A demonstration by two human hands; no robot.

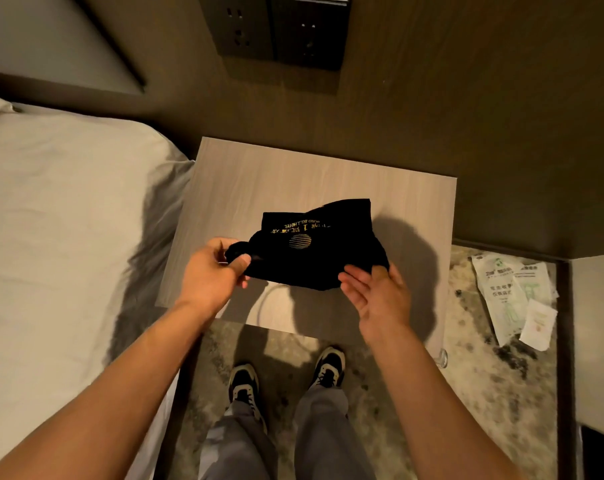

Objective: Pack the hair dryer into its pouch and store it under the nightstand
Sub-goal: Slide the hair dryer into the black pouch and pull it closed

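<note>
Apparently the packing is close to done — the black pouch (314, 247) is held just above the nightstand (293, 178), over the middle toward its near edge, and it bulges as if the hair dryer is inside, though the dryer itself cannot be seen. The left hand (212, 275) has fingers and thumb pinched on the gathered mouth of the pouch at its left end. The right hand (376, 289) is open, fingers loosely apart, cupped against the pouch's lower right side. What seems left — closing the mouth, then stowing the pouch under the nightstand, beside the bed (68, 220).
</note>
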